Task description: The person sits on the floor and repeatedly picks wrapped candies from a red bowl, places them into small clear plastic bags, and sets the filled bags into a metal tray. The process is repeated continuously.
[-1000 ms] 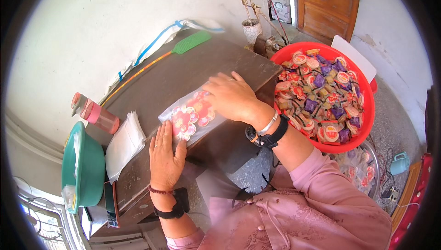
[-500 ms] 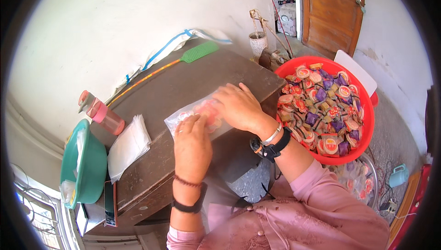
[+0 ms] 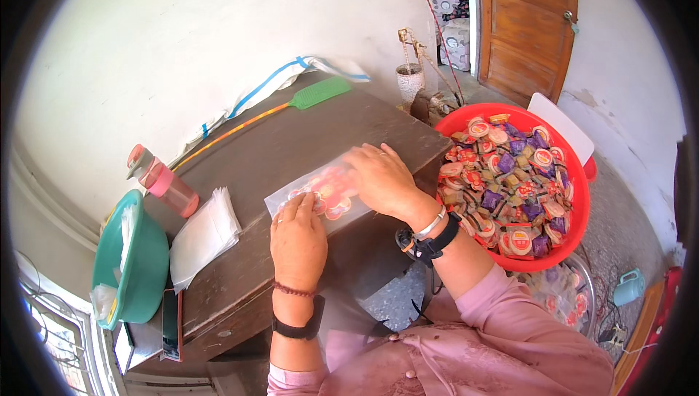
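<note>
A flat, clear plastic bag point(image 3: 291, 191) with several red and cream flower-shaped pieces point(image 3: 333, 196) inside lies at the front edge of the dark wooden table. My left hand point(image 3: 298, 232) is at its near left part, fingers drawn together and bent over the plastic; the thumb is mostly hidden. Across the bag's right end lies my right hand point(image 3: 384, 181), palm down with fingers stretched out, covering some of the pieces. Its fingertips are slightly blurred.
White plastic sheets or bags point(image 3: 207, 236) lie left, by a green basin point(image 3: 135, 272) and a pink bottle point(image 3: 167, 186). A green fly swatter point(image 3: 320, 93) rests at the table's back. Right of the table stands a red basin point(image 3: 585, 210) full of small wrapped packets.
The view has shifted slightly. My left hand sits a little lower on the bag, showing more of the pieces. My right hand stays over the bag's right end.
</note>
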Demonstrator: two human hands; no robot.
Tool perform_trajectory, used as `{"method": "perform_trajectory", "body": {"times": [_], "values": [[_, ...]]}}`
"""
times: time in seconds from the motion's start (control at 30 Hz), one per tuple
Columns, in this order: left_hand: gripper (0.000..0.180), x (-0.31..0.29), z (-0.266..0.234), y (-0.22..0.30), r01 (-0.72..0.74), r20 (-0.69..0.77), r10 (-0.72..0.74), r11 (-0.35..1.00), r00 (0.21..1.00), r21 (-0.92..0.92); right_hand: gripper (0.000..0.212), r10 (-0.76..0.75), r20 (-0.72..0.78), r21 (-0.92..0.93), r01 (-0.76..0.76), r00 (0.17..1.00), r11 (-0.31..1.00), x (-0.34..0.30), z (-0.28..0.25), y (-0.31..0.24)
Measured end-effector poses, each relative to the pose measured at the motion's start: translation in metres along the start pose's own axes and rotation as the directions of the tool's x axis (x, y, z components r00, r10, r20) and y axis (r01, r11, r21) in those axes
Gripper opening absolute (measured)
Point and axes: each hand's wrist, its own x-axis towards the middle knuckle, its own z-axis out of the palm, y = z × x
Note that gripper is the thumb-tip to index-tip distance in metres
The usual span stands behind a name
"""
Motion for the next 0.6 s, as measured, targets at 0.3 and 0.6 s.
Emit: {"method": "perform_trajectory", "body": {"times": [0.3, 0.6], "values": [[0.034, -0.002, -0.001, 0.005, -0.022, -0.039, 0.022, 1.000, 0.999, -0.006, 0.033, -0.043, -0.426, -0.144, -0.021, 0.904, 0.989, 0.006, 0.020, 0.009], [0.035, -0.001, -0.002, 0.006, -0.027, -0.041, 0.027, 1.000, 0.999, -0.009, 0.029, 0.089, -0.167, 0.078, -0.077, 0.982, 0.994, 0.008, 0.008, 0.012]]}}
